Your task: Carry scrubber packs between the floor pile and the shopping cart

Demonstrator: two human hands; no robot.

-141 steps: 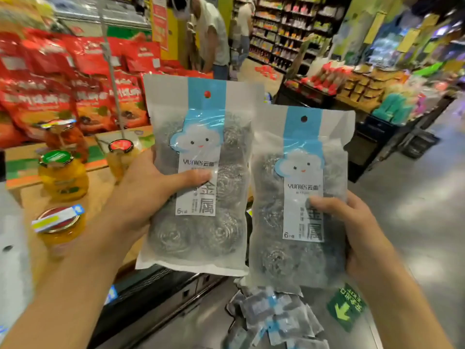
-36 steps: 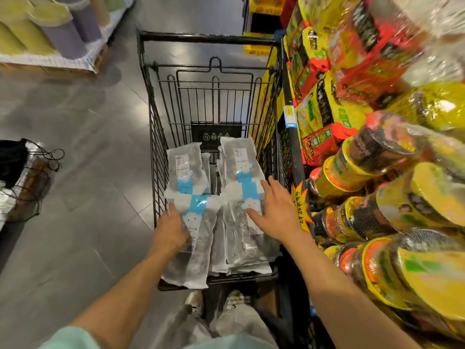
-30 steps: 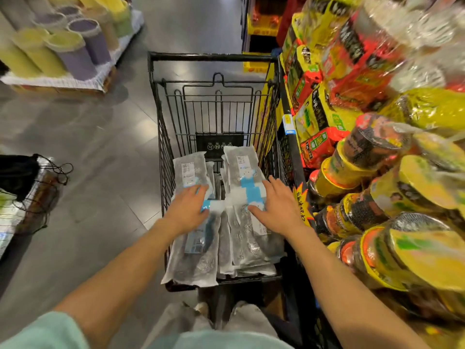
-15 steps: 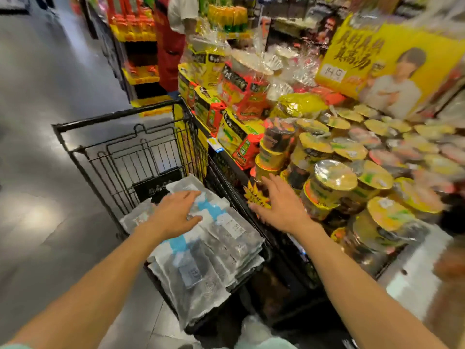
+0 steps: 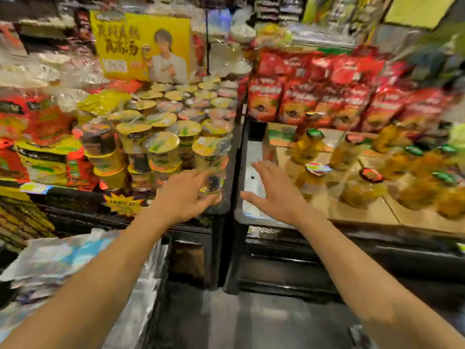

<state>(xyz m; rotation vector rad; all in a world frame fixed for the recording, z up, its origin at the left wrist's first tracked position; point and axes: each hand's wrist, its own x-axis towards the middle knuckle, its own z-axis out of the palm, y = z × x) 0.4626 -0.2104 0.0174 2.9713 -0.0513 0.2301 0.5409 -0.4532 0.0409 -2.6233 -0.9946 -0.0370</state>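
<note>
The view is blurred. My left hand [image 5: 185,195] reaches forward with spread fingers and holds nothing; it hovers in front of stacked yellow-lidded noodle cups [image 5: 161,147]. My right hand [image 5: 274,191] is also spread and empty, above a white surface [image 5: 251,180] at the left end of a wooden display with jars of yellow fruit [image 5: 312,176]. Clear packs of metal scourers with blue labels [image 5: 57,260] lie at the lower left, away from both hands.
Red snack bags [image 5: 314,96] line the back of the wooden display. A yellow poster [image 5: 141,44] stands behind the cups. Red and yellow noodle packs [image 5: 42,152] fill the left shelf. A black post [image 5: 236,172] divides the two displays. Grey floor lies below.
Both hands have left the scourer packs in the cart and swung right toward the shelves. The view turned from the cart to the noodle cups and fruit jars.
</note>
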